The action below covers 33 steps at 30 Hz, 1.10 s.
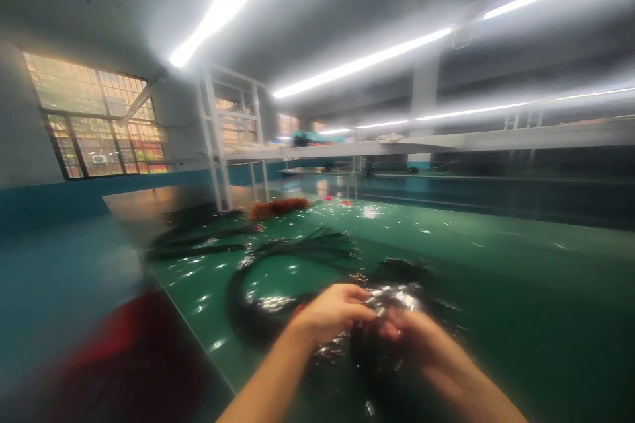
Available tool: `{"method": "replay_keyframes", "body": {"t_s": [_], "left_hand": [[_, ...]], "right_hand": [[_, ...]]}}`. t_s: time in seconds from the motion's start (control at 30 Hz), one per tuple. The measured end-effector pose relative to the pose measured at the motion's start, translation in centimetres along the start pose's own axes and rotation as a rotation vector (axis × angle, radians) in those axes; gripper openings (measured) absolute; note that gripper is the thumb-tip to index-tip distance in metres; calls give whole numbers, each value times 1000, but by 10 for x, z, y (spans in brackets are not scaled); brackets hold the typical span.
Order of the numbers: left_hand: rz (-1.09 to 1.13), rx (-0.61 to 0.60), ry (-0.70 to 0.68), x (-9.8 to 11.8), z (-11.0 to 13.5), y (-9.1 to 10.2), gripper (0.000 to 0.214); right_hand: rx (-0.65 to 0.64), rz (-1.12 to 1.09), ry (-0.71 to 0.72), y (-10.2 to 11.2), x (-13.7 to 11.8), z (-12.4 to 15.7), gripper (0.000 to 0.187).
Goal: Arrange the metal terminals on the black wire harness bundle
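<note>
Wires (370, 353), dark, 1 bunch: on or just above green bench (526, 264), at the hands, which serve as clock centre (12 = straight ahead). Bright ends (397, 294), qty. unclear: bunch's far side, approx. 12 to 1, just beyond fingertips. L hand (332, 314): thumb & fingers drawn close tog., tips at the bunch by the ends; pinched on a wire or only touching, can't tell (blur). R hand (419, 337): fingers curled in at bunch, tips close by L tips; grip firm or loose, can't tell. Loop (238, 301), dark, curved, 1: approx. 9 to 10, splayed tips at 11. Strands (198, 252), dark, straight: 10, farther off, near bench edge. Orange bundle (280, 207), 1: 11, well apart. Rack (223, 145), white: 10 to 11, beyond. Red item (133, 337), blurred, ID n/a: 9, off bench. Step in hand, by judgement: two-handed fingering of wires at the bright ends, prob. mid-way. Next move, by judgement: calls for one hand steadying bunch, other using a light fingertip pinch; risk: thin wires slipping or snagging.
</note>
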<state>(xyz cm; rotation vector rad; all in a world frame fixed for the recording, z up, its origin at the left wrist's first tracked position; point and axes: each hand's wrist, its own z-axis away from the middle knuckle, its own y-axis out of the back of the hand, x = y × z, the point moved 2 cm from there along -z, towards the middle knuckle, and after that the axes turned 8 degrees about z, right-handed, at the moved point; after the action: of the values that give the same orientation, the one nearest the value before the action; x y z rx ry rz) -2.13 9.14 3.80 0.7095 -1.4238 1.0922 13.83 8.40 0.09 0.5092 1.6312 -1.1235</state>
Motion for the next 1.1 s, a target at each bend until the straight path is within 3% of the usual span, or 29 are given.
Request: {"method": "replay_keyframes", "body": {"t_s": [0.13,0.27,0.53,0.97,1.1], "left_hand": [[-16,35,-40,-2,-1,1,25],[-15,87,-78,-4,2,-2,24],[87,224,-132,-9,5,-19,30],[225,180,-68,-17,0,-17,31],[254,114,-13,-13,2,-15,31]], "right_hand": [[0,-87,34,-5,4,-4,20],[117,23,-10,-4,8,-10,28],[60,133,-84,8,2,-3,4],[79,16,-112,18,13,5,11],[24,-81,-70,13,14,5,12]]}}
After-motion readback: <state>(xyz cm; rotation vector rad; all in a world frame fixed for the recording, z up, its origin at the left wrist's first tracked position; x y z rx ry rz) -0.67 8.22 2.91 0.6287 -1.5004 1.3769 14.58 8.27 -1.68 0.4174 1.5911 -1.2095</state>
